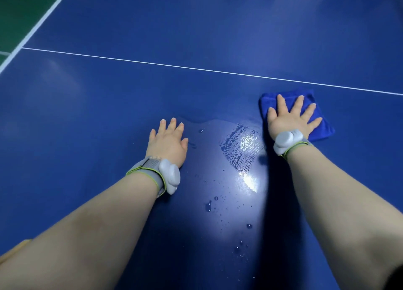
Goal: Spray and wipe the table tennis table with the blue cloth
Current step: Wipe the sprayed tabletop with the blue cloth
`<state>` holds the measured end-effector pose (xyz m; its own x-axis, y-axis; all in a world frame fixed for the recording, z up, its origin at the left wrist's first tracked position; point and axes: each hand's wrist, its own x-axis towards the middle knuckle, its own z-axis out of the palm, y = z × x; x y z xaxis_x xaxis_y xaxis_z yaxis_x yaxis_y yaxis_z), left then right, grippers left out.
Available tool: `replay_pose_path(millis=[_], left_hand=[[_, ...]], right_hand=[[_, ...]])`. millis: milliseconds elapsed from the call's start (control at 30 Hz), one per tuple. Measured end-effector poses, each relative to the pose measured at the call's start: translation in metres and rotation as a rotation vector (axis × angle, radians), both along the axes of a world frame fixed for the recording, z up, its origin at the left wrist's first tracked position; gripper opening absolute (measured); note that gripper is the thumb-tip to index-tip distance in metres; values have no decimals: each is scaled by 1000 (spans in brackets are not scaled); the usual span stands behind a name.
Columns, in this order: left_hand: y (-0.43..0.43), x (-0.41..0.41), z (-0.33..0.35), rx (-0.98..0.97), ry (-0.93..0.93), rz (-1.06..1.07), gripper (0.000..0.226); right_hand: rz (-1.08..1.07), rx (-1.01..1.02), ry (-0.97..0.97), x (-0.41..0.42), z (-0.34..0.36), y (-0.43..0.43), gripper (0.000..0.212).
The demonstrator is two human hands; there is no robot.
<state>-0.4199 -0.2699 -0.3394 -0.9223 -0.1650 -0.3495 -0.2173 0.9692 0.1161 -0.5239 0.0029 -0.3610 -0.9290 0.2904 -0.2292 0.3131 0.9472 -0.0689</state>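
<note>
One blue cloth (pixel 324 130), folded into a rough square, lies flat on the blue table tennis table (pixel 196 28), on the right side and just short of the thin white line (pixel 196 68) that crosses the surface. The right hand (pixel 287 121) rests palm down on top of the cloth, all five fingers straight and spread wide, pressing it to the table rather than gripping it. The left hand (pixel 168 141) lies palm down on the bare table well to the left of the cloth, its fingers straight and close together, holding nothing.

Between the two hands is one wet patch (pixel 242 150), streaked and shining under a light. Nearer the person, several separate water drops (pixel 209 205) are scattered on the surface.

Each wrist carries one grey band with a green edge and a pale grey plastic unit: two in all, a left wristband (pixel 152 173) and a right wristband (pixel 287 142).

A second, wider white line (pixel 37 26) marks the table's left edge, with green floor (pixel 13 10) beyond it.
</note>
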Motion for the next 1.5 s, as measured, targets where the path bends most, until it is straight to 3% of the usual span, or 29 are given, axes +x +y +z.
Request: replay_pose_path(millis=[200, 500, 600, 967, 1200, 1367, 1500], left_hand=[[-4, 44, 4, 25, 40, 33, 48], [-16, 92, 17, 35, 110, 171, 45], [-19, 101, 19, 30, 109, 170, 46], [-2, 119, 17, 49, 49, 48, 45], [-15, 128, 19, -78, -47, -43, 44], [-24, 118, 19, -116, -194, -85, 51], [-26, 112, 19, -192, -259, -130, 54]], right_hand=[[48, -19, 5, 18, 0, -60, 57], [755, -96, -32, 110, 1, -203, 56], [845, -94, -45, 116, 2, -200, 56], [274, -36, -2, 97, 3, -55, 57], [-124, -1, -52, 114, 5, 28, 59], [-158, -23, -68, 120, 8, -7, 57], [63, -13, -34, 152, 6, -73, 59]])
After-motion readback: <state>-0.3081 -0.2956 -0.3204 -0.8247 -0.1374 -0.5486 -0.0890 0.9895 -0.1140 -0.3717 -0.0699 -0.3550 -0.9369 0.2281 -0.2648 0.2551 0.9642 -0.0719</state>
